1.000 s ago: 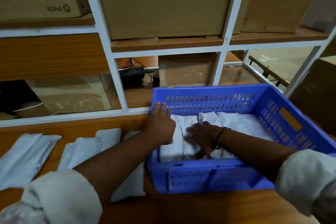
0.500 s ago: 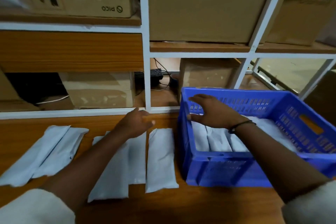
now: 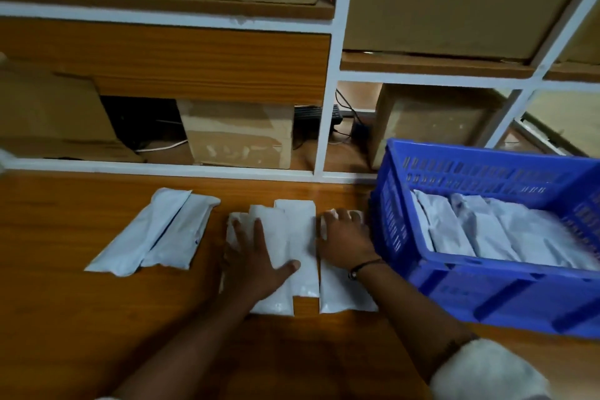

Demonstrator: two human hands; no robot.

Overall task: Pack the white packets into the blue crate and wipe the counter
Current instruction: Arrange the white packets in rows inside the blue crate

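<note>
A blue crate (image 3: 506,295) stands on the wooden counter (image 3: 65,318) at the right, with several white packets (image 3: 487,234) lying side by side inside it. Three more white packets lie in the middle of the counter. My left hand (image 3: 256,256) rests flat, fingers spread, on the left ones of that group (image 3: 302,237). My right hand (image 3: 344,240) lies on the rightmost packet (image 3: 344,295), just left of the crate wall, its fingers bent over the packet's far end. Two further white packets (image 3: 152,234) lie together at the left.
A white-framed shelf unit (image 3: 324,127) rises behind the counter, holding cardboard boxes (image 3: 240,133) and a black device with cables (image 3: 337,114). Bare counter wood lies at the near left and in front of the crate.
My right hand has left the crate and come down on the rightmost loose packet. My left hand moved from the far counter edge onto the middle packets. The view has swung left.
</note>
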